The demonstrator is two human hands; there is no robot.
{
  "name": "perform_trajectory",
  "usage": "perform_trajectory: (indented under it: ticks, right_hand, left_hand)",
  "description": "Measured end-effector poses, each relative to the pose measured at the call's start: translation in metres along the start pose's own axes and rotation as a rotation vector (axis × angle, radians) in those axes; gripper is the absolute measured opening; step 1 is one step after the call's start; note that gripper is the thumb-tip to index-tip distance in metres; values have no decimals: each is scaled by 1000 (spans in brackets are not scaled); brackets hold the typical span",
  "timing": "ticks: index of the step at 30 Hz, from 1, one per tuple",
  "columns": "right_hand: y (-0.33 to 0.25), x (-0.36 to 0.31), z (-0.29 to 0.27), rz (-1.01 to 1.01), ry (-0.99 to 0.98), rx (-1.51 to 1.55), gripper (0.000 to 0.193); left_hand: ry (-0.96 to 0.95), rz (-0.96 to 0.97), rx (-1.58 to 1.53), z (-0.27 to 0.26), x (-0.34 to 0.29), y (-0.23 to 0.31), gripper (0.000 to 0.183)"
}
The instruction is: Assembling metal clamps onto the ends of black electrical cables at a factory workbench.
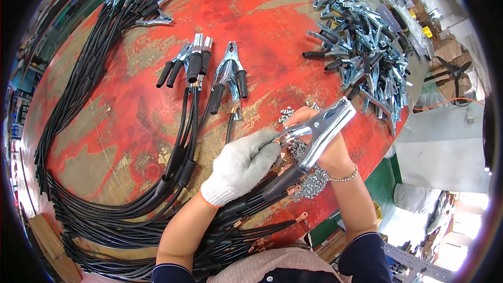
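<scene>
A silver battery clamp (326, 132) with a black handle sleeve (283, 183) is held above the table in front of me. My right hand (330, 152), bare, closes around it from behind, its fingers partly hidden by the clamp. My left hand (243, 165), in a white knitted glove, pinches at the clamp's inner handle end, where a copper cable lug (278, 140) shows at the fingertips. The glove covers most of that joint. Under and beside my hands lies a pile of small metal nuts or screws (313, 184).
Clamps joined to cables (228, 73) lie ahead of my left hand. A long bundle of black cables (78, 89) curves along the left side. Loose clamps (367, 57) are heaped at the far right of the worn red table (272, 36). Cables with copper lugs (293, 222) lie nearest me.
</scene>
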State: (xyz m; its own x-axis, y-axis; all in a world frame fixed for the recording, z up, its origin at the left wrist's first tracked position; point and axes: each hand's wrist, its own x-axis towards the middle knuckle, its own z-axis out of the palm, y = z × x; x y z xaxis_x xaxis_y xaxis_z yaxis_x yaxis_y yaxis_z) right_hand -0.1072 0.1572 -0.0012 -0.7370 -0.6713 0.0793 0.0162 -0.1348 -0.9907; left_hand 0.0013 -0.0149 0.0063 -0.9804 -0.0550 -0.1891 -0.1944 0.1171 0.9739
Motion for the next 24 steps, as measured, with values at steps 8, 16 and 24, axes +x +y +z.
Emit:
perform_trajectory:
  ticks: [8,16,24]
  right_hand:
    - [2,1,-11,348,-92,208,24]
    - [16,-5,-28,208,-205,191,37]
    - [7,-43,-30,308,63,-152,27]
  left_hand:
    - [-26,40,74,-2,-2,4,27]
    - [-65,-42,30,-2,0,6,30]
    - [250,547,723,10,8,-12,44]
